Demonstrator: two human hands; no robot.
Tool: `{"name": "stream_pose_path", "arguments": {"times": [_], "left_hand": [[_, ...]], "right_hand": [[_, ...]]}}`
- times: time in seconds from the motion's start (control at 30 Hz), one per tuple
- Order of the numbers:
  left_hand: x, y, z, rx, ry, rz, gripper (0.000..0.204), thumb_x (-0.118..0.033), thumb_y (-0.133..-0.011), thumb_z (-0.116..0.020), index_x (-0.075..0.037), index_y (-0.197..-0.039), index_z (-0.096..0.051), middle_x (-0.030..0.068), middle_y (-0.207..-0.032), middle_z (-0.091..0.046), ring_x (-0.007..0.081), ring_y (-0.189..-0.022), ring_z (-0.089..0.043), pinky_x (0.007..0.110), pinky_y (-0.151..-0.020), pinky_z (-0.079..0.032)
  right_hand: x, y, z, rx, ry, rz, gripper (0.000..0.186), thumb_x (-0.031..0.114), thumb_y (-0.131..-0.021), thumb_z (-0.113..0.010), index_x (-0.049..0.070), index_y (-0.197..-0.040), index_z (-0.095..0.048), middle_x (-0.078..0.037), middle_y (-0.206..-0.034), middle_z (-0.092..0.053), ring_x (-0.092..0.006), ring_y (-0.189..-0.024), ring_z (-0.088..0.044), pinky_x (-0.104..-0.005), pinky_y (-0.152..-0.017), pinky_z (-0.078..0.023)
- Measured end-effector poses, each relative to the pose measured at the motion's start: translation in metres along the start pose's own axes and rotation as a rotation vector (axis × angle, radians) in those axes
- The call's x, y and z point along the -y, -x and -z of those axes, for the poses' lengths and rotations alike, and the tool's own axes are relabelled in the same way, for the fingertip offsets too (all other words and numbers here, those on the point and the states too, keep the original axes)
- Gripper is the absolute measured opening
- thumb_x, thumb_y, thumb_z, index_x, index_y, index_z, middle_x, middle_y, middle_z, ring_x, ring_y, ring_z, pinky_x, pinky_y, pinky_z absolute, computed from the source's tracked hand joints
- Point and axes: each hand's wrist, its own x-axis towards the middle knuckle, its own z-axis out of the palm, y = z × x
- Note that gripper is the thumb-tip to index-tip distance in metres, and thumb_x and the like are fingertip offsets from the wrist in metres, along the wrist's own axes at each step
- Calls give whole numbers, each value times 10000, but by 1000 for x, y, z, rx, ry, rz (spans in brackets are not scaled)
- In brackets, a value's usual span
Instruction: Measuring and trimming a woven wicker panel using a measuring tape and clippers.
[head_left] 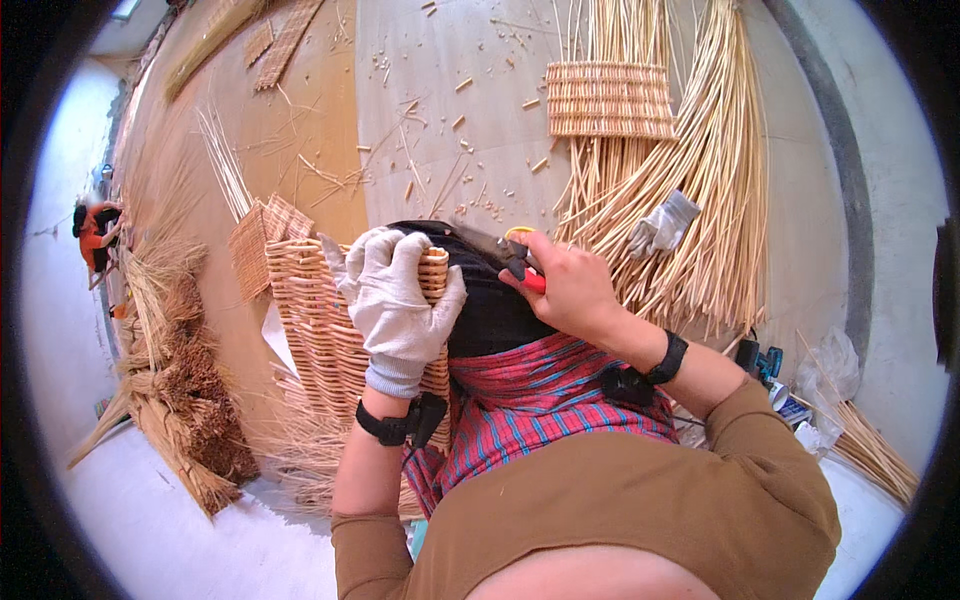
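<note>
Our left hand [392, 292], in a white glove [393, 345], is mostly closed over the top edge of the wicker piece [305, 300], thumb out by its right corner — probably to steady the wall while sparing the skin from rough rods. The piece sits under that hand and spreads to its left, beside the striped lap cloth [545, 395]; what bears its weight, we can't tell. Our bare right hand [575, 285] is wrapped round the handles of the shears [515, 262], likely for better feel; blades point left toward the other hand, near the wicker corner, gap between them unclear. The spare glove [665, 222] lies right of the right hand on loose rods [715, 150] — presumably parked within reach. A woven panel [610, 100] lies beyond that hand, apparently out of the way.
</note>
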Motion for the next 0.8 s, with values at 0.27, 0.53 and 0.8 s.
{"name": "stream_pose_path", "arguments": {"times": [0.27,0.53,0.8], "left_hand": [[-5,23,17,107,43,47,483,-301,-717,-814,-138,-1149,-672,128,-1247,-603,374,-1291,-499,659,-1184,-187],[-8,48,53,129,326,-19,832,-347,-710,-837,-157,-1451,-511,280,-1497,-403,506,-1421,-339,604,-1198,-225],[-2,136,46,372,-68,87,1012,-457,-735,-791,-175,-1588,-326,322,-1617,-186,552,-1477,-181,678,-1199,-131]], "right_hand": [[-6,44,-53,248,-866,-41,494,578,-967,-625,138,-1191,-644,-73,-982,-676,-167,-997,-638,-333,-847,-502],[32,62,-22,211,-648,135,456,526,-997,-595,81,-1094,-602,-125,-812,-615,-283,-769,-611,-396,-696,-462],[28,52,-57,6,-667,75,396,450,-999,-617,60,-1054,-660,-134,-789,-612,-295,-736,-585,-412,-713,-452]]}}
